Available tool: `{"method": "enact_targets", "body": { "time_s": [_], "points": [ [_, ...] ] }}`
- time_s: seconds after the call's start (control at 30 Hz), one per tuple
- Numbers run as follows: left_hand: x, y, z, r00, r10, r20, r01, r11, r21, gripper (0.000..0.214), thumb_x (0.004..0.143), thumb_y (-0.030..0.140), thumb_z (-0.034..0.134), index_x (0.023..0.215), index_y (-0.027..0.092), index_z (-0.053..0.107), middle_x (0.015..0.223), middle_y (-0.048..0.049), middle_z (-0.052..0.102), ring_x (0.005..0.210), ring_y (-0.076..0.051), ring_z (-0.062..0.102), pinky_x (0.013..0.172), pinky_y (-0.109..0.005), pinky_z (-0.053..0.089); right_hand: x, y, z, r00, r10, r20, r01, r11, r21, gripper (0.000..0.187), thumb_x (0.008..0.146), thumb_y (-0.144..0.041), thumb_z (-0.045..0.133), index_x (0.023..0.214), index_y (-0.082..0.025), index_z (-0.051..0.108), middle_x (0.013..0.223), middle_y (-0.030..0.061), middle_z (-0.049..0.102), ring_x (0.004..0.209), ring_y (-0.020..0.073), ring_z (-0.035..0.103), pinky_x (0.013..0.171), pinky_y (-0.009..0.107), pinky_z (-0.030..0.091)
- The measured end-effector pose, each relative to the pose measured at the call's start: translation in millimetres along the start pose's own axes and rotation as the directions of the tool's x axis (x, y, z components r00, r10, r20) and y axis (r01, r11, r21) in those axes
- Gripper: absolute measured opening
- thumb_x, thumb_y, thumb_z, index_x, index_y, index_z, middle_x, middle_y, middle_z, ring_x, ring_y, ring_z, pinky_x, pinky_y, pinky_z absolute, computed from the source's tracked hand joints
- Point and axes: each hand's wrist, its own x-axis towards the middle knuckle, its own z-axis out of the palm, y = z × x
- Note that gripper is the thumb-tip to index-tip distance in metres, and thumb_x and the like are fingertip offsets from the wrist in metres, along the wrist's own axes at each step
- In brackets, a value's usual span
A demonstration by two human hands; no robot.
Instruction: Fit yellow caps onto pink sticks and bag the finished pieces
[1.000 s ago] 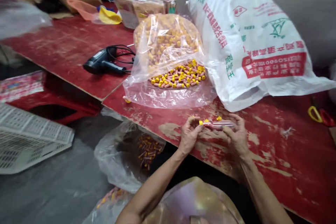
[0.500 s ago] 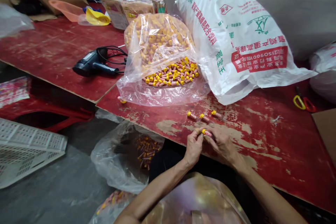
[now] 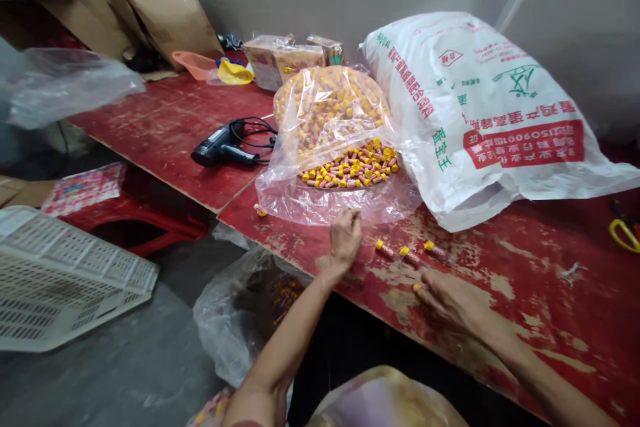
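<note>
Yellow-capped tubes (image 3: 411, 255) just beyond right hand (image 3: 457, 300)

The yellow-handled scissors (image 3: 624, 235) are cut off by the right edge of the view. The capped pieces (image 3: 330, 107) inside the clear plastic bag (image 3: 287, 203) are blurred by its film, a yellow cap (image 3: 416, 287) is partly covered by the right hand (image 3: 457, 303), and the contents of the bag on the floor (image 3: 225, 323) are obscured.

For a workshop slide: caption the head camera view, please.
Left hand at a clear bag of yellow-capped tubes; right hand beside more on the red table.
</note>
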Motion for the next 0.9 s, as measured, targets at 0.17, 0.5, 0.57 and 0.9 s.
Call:
{"method": "enact_targets", "body": {
  "time_s": [0.17, 0.5, 0.57, 0.9],
  "points": [
    [74, -31, 2.6, 0.993, 0.071, 0.094, -0.100, 0.932, 0.349, 0.027, 0.085, 0.011, 0.040, 0.098, 0.013, 0.064, 0.104, -0.0136, 0.062, 0.099, -0.023, 0.056, 0.087, -0.033, 0.042, 3, 17, -6, 0.882, 0.216, -0.419, -0.110, 0.959, 0.263, 0.030, 0.093, -0.036, 0.039, 0.111, -0.023, 0.059, 0.108, 0.0074, 0.065, 0.096, 0.0215, 0.062, 0.083, 0.034, 0.048],
    [133, -19, 50.3, 0.805, 0.132, 0.578, -0.521, 0.624, 0.583, 0.039, 0.085, 0.006, 0.030, 0.105, 0.012, 0.063, 0.114, -0.0191, 0.058, 0.106, -0.030, 0.052, 0.085, -0.039, 0.039, 57, 52, -16, 0.814, 0.247, -0.526, -0.278, 0.960, 0.022, 0.024, 0.087, -0.024, 0.048, 0.103, -0.019, 0.066, 0.095, 0.0078, 0.067, 0.090, 0.0233, 0.053, 0.083, 0.034, 0.042],
    [135, -21, 48.9, 0.803, 0.108, 0.587, -0.530, 0.579, 0.619, 0.039, 0.085, 0.006, 0.029, 0.102, 0.012, 0.064, 0.113, -0.0195, 0.058, 0.102, -0.030, 0.055, 0.082, -0.038, 0.041, 70, 57, -18, 0.847, 0.272, -0.457, -0.310, 0.951, -0.010, 0.021, 0.085, -0.019, 0.050, 0.097, -0.018, 0.067, 0.090, 0.0080, 0.068, 0.090, 0.0232, 0.053, 0.082, 0.033, 0.040],
    [133, -19, 22.1, 0.916, 0.088, 0.391, -0.328, 0.725, 0.605, 0.034, 0.085, 0.018, 0.035, 0.102, 0.013, 0.064, 0.104, -0.0154, 0.058, 0.085, -0.026, 0.060, 0.074, -0.036, 0.046, 62, 106, -49, 0.631, 0.371, -0.682, -0.448, 0.891, 0.071, 0.032, 0.093, -0.022, 0.033, 0.088, -0.015, 0.064, 0.087, 0.0078, 0.065, 0.080, 0.0168, 0.057, 0.072, 0.026, 0.043]
  ]
}}
